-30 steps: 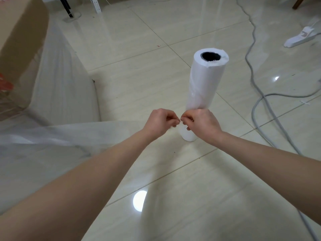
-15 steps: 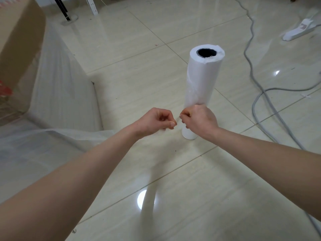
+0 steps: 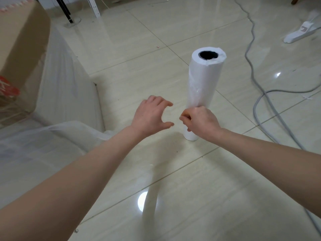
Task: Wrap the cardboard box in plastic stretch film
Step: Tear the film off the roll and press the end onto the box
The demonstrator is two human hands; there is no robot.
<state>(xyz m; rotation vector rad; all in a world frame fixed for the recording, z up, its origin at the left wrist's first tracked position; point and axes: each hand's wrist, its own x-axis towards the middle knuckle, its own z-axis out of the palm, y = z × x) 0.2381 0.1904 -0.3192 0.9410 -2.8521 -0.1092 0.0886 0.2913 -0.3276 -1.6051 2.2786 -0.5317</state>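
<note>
Hands, two, near centre:
- left hand (image 3: 152,115): fingers spread, holding nothing
- right hand (image 3: 201,120): curled, thumb against forefinger; cannot tell whether it pinches film

Stretch film roll (image 3: 205,84), one: upright on the tiled floor (image 3: 208,188), just behind the right hand, which covers its lower part.

Grey cables (image 3: 260,105), two strands: right.

Loose film sheet (image 3: 66,87), one: left, draped down from the cardboard box (image 3: 19,49), one, far left.

Stand legs (image 3: 66,13): far.

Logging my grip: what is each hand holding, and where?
Left hand: nothing, fingers spread. Right hand seems to pinch the film by its loose end, low in front of the roll; it is hard to see.
</note>
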